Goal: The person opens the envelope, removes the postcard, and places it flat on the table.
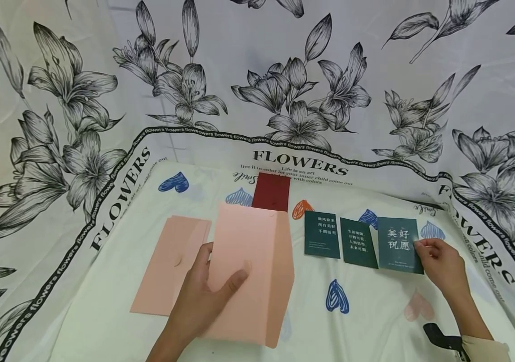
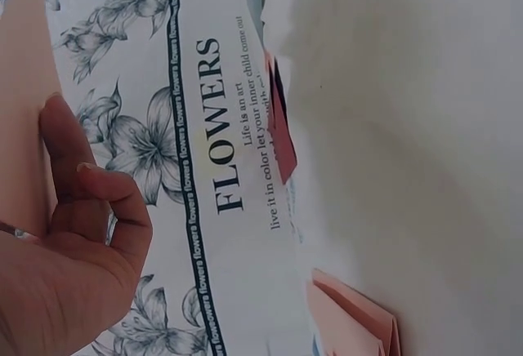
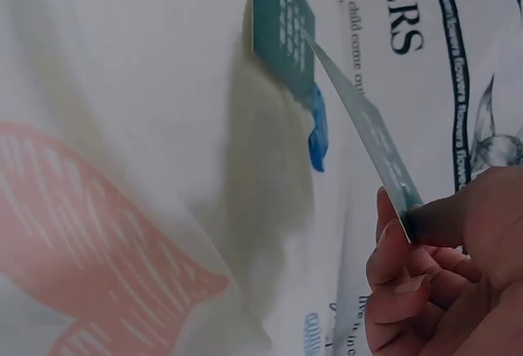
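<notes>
My left hand (image 1: 207, 291) holds a pink envelope (image 1: 243, 241), thumb on its front and fingers behind; the folded-out flap (image 1: 282, 276) is on the right side. In the left wrist view the envelope (image 2: 23, 111) shows only in part beside the left hand (image 2: 82, 225). My right hand (image 1: 442, 264) pinches the right edge of a dark green card (image 1: 397, 256) with white Chinese characters. The right wrist view has this card (image 3: 368, 131) nearly edge-on, raised off the cloth between thumb and fingers. Two similar green cards, one on the left (image 1: 322, 241) and one in the middle (image 1: 357, 251), lie beside it.
More pink envelopes (image 1: 162, 276) lie overlapped at the left. A dark red rectangular piece (image 1: 273, 191) lies at the back, partly behind the held envelope. White cloth with hearts (image 1: 337, 296) covers the surface, and a flower-printed sheet (image 1: 300, 120) rises behind. A black strap (image 1: 440, 337) sits at the right wrist.
</notes>
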The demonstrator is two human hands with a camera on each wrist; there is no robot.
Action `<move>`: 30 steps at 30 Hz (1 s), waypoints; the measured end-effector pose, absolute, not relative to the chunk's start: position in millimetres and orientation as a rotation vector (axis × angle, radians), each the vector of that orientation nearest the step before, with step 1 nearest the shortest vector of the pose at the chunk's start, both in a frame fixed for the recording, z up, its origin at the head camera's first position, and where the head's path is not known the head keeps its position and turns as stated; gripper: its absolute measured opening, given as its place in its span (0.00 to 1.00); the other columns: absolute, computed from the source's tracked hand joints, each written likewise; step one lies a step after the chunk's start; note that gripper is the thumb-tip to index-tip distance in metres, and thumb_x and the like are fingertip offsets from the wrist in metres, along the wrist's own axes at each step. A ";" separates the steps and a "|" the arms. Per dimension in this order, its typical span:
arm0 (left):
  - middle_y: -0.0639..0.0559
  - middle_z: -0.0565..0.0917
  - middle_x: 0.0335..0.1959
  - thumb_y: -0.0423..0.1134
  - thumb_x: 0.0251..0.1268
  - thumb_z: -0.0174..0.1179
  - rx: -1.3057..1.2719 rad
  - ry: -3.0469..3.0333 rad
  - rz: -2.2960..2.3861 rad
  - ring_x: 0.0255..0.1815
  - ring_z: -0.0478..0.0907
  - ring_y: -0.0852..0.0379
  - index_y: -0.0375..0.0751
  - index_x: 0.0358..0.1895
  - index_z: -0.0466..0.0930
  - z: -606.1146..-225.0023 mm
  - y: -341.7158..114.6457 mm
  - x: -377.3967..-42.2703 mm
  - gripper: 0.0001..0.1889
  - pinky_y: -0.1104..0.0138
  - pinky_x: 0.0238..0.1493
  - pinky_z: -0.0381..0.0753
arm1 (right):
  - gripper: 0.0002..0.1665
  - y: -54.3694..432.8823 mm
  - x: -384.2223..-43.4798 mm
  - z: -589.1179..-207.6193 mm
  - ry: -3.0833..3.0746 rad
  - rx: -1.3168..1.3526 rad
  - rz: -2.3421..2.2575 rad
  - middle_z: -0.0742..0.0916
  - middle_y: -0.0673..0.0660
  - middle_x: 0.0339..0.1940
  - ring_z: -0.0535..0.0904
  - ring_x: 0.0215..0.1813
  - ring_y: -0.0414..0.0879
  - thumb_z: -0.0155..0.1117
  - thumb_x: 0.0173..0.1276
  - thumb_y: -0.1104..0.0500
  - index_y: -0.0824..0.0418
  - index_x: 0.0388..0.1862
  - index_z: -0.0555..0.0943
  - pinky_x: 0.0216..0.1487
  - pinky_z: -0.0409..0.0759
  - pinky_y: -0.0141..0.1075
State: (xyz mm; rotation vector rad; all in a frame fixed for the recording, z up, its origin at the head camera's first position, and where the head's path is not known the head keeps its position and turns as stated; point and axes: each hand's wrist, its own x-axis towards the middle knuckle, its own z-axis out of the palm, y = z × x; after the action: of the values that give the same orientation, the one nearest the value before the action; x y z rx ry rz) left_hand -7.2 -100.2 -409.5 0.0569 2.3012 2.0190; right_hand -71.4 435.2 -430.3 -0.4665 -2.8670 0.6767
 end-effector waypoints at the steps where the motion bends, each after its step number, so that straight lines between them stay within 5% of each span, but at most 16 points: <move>1: 0.53 0.89 0.44 0.54 0.64 0.77 0.041 2.296 2.012 0.37 0.90 0.51 0.64 0.67 0.67 -409.0 -99.7 -6.8 0.33 0.59 0.39 0.88 | 0.27 437.6 -74.0 -431.9 -2.882 -0.472 0.672 0.90 0.71 0.44 0.81 0.37 0.47 0.53 0.85 0.45 0.71 0.56 0.79 0.29 0.74 0.36; 4: 0.53 0.89 0.45 0.53 0.55 0.82 0.008 2.265 2.003 0.39 0.90 0.51 0.68 0.67 0.67 -407.1 -98.4 -5.9 0.39 0.58 0.40 0.88 | 0.28 443.9 -79.5 -435.7 -2.916 -0.470 0.650 0.88 0.75 0.46 0.83 0.43 0.62 0.52 0.86 0.46 0.74 0.57 0.78 0.30 0.75 0.38; 8: 0.53 0.89 0.45 0.52 0.50 0.85 -0.019 2.249 1.996 0.39 0.90 0.51 0.70 0.66 0.67 -404.4 -97.5 -4.6 0.42 0.57 0.41 0.88 | 0.28 450.0 -83.1 -439.4 -2.967 -0.481 0.636 0.85 0.78 0.51 0.82 0.47 0.67 0.51 0.86 0.47 0.74 0.57 0.77 0.31 0.76 0.38; 30: 0.55 0.91 0.43 0.51 0.65 0.75 0.099 2.224 2.037 0.36 0.90 0.50 0.68 0.67 0.67 -404.0 -92.7 -0.3 0.32 0.58 0.38 0.89 | 0.28 460.0 -93.4 -461.7 -3.084 -0.560 0.597 0.86 0.69 0.43 0.81 0.40 0.57 0.58 0.83 0.46 0.73 0.53 0.80 0.31 0.73 0.39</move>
State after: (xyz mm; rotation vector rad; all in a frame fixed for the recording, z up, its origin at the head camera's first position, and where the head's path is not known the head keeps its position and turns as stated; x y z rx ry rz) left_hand -0.3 -92.7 -404.0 0.0989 2.2244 2.0366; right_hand -93.4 460.0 -461.7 -0.5597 -3.0844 0.5972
